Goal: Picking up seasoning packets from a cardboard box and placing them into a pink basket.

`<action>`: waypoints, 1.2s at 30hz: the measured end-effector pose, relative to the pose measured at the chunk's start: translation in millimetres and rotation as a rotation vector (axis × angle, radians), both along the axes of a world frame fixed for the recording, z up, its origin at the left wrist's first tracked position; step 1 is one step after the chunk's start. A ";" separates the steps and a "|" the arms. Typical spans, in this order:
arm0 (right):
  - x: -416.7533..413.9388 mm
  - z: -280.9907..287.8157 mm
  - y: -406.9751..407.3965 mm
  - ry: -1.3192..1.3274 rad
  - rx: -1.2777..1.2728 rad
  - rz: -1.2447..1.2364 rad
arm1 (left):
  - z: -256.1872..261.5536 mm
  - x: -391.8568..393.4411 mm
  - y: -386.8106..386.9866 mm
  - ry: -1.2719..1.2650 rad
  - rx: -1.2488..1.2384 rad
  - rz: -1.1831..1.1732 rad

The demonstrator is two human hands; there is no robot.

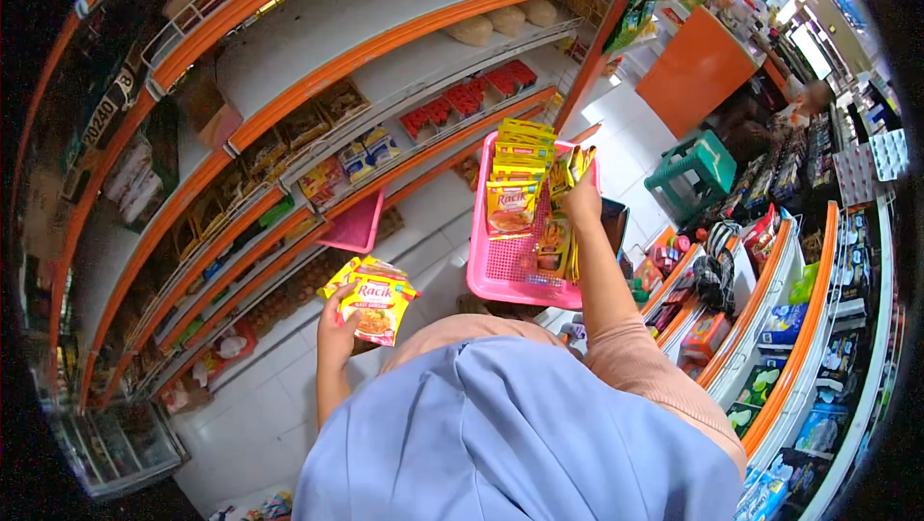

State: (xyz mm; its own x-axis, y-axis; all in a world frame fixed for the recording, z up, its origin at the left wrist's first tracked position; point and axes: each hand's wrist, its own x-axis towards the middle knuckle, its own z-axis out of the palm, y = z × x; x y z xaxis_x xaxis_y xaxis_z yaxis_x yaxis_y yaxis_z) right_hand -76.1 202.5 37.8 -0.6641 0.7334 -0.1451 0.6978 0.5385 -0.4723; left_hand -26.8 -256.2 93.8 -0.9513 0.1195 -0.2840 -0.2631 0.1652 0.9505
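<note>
My left hand [338, 330] grips a small fanned stack of yellow and red seasoning sachets [375, 304], out to the left of my body. The front sachet bears writing and a picture of food. Ahead of me is a pink plastic basket [494, 289] with a perforated bottom. An overlapping row of similar sachets [511, 207] fills its left side. My right hand [583, 198] reaches into the right side and holds upright yellow sachets [574, 164] there; its fingertips are partly hidden. More sachets [554, 247] lie below that hand.
Orange-edged shelves [404, 5] curve along the left, with bread loaves [473, 30] and red-topped packs [469, 99]. A pink tray [354, 225] juts from a low shelf. A green plastic stool [691, 176] stands ahead right, near a person [801, 102]. Stocked shelves [787, 333] line the right.
</note>
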 end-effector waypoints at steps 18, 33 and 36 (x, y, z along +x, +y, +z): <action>23.2 -23.2 -17.5 0.029 0.115 0.002 | 6.0 -5.5 13.7 0.016 -0.072 -0.053; 31.1 59.2 -156.5 0.282 -1.334 0.558 | 54.1 -4.7 34.8 0.451 -0.126 0.015; 27.7 81.8 -216.8 0.195 -1.590 0.447 | 68.9 0.2 35.8 0.506 -0.197 -0.042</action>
